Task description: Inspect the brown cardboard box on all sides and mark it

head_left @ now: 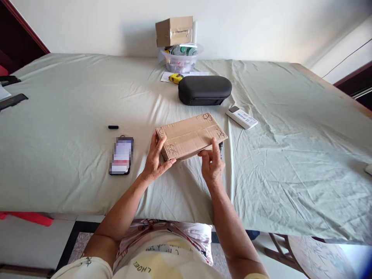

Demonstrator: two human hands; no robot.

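A flat brown cardboard box [192, 133] with scribbled black marks at its corners is in front of me, its near side slightly raised. My left hand [155, 161] grips its left end, fingers on the far side and thumb at the near corner. At the near right edge, my right hand [212, 162] has its index finger on the top and its thumb against the near side. Just beside the right fingers shows a slim black pen-like piece [221, 149] with white print; whether the hand holds it is partly hidden. A small black cap [113, 127] lies to the left.
Left of the box lies a phone [121, 155]. Behind it are a black zip case [205, 90], a white handheld device [242, 117] and a yellow tape measure [176, 78]. A plastic basket [181, 62] by the wall has another carton [174, 31] on top. A wrinkled cloth [72, 97] covers the table.
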